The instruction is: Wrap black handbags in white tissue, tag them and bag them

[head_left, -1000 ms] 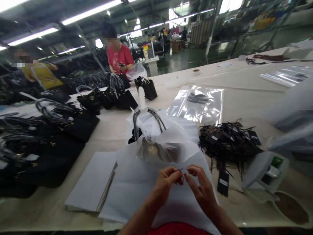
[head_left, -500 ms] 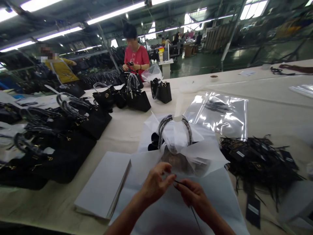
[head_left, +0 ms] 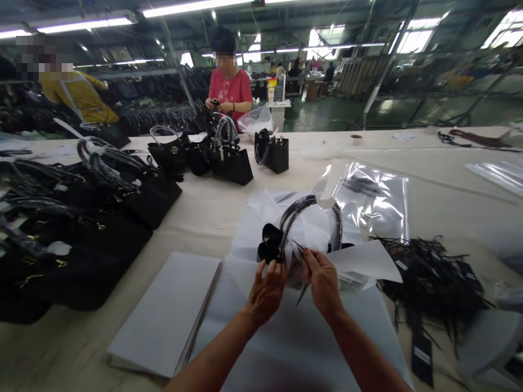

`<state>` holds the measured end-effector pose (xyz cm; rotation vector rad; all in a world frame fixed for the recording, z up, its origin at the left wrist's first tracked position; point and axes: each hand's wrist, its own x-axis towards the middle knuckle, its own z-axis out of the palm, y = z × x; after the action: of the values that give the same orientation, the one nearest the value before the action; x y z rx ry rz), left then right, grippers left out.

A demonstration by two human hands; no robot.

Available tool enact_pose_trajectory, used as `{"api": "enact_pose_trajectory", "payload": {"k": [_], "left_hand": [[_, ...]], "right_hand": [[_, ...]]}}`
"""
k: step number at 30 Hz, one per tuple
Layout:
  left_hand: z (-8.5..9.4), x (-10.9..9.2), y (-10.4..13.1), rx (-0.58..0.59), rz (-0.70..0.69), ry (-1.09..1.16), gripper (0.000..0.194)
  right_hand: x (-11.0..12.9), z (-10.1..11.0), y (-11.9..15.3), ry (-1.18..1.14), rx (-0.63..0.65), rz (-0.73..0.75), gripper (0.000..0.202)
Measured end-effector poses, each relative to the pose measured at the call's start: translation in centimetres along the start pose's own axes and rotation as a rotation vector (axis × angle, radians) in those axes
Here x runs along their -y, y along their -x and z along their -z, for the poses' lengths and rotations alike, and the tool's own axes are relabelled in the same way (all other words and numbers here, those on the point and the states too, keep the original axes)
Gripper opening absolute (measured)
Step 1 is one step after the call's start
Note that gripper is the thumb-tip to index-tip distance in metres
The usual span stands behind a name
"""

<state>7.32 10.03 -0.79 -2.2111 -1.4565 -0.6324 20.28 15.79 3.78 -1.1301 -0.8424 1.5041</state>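
Observation:
A black handbag (head_left: 271, 241) lies partly wrapped in white tissue paper (head_left: 363, 261). Its two handles (head_left: 338, 223), sheathed in clear plastic, arch upward with a white strip hanging at the top. My left hand (head_left: 267, 288) presses its bent fingers on the bag at the foot of the left handle; what lies under the fingertips is hidden. Between thumb and forefinger, my right hand (head_left: 324, 280) pinches a thin black cord (head_left: 298, 246) beside that handle. A thin dark end also sticks out below this hand. White sheets lie beneath the bag.
A stack of white sheets (head_left: 165, 313) lies at left, with several black handbags (head_left: 102, 250) beyond. Black hang tags (head_left: 429, 283) are heaped at right, near clear plastic bags (head_left: 379, 201). Across the table, a person in a red shirt (head_left: 230, 90) handles something small.
Both hands have moved forward from in front of the bag to its handles. My left hand has gone from the cord to the handle's foot. The view has shifted slightly.

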Motion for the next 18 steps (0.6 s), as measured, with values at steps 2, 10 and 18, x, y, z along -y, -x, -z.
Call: {"api": "enact_pose_trajectory", "payload": {"k": [2, 10, 18], "left_hand": [[1.0, 0.5, -0.6, -0.020, 0.037, 0.119, 0.035], [1.8, 6.0, -6.8, 0.117, 0.589, 0.763, 0.029], [0.2, 7.3, -9.4, 0.442, 0.515, 0.801, 0.011]], "right_hand": [[-0.3, -0.6, -1.0, 0.035, -0.048, 0.038, 0.039], [-1.2, -1.5, -2.6, 0.460, 0.061, 0.210, 0.039], [-1.2, -1.2, -3.2, 0.530, 0.166, 0.227, 0.035]]}}
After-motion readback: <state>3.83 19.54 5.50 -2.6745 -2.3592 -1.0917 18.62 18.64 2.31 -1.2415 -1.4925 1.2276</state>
